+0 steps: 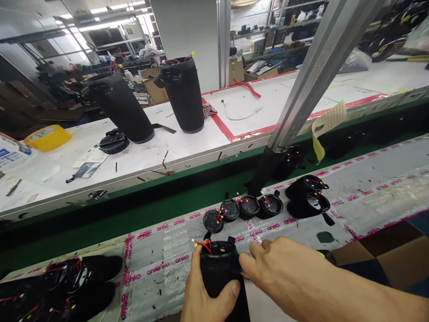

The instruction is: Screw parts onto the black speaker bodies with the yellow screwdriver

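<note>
A black cylindrical speaker housing (pixel 223 273) stands upright at the bottom centre, its top end uncovered. Red wires with a small connector (pixel 203 243) stick out over its rim. My left hand (pixel 209 293) is wrapped round the housing, thumb across the front. Against the upper right side of the housing, my right hand (pixel 268 264) has its fingers curled and pressed together; what they grip, if anything, is hidden. Just past them in the row sit several round black end caps (pixel 250 205) with red wires.
More black housings lie at the lower left (pixel 80 277) and right (pixel 308 201). Two upright housings (pixel 184 94) stand on the white shelf (pixel 174 156) behind, near yellow tape (pixel 48 137). A slanted metal post (pixel 311 71) rises at the right. A yellow-and-black object (pixel 325 256) shows behind my right wrist.
</note>
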Available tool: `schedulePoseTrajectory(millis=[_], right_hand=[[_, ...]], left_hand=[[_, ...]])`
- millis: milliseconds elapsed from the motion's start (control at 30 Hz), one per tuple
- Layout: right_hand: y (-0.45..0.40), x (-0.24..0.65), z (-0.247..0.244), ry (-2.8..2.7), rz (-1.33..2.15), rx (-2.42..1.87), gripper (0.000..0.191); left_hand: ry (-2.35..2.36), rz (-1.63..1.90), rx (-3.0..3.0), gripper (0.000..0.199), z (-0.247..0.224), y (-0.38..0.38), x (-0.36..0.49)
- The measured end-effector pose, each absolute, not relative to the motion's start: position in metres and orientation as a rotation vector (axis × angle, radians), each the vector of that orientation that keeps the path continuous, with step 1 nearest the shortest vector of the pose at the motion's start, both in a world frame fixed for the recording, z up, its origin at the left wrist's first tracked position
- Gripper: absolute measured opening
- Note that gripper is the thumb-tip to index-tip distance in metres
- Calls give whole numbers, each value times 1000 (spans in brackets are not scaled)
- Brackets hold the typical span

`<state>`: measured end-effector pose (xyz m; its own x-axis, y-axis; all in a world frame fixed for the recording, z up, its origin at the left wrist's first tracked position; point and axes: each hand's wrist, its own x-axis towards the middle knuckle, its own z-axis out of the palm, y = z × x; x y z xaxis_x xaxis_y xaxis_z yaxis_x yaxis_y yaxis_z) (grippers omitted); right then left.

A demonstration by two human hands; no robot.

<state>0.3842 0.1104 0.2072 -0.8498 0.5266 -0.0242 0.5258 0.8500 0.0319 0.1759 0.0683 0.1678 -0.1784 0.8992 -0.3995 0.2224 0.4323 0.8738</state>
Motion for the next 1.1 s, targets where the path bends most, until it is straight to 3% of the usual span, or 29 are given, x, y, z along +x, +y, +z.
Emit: schedulePoseTrajectory(millis=[367,667,1100], right_hand=[[113,390,196,3068,-361,1301,22],[107,384,185,3105,-83,1200,41],[105,383,185,3122,-24,1196,35]], left_hand=[[1475,904,943,94,164,76,172],[1589,838,977,98,169,76,178],[1626,855,1028,97,169,73,181]])
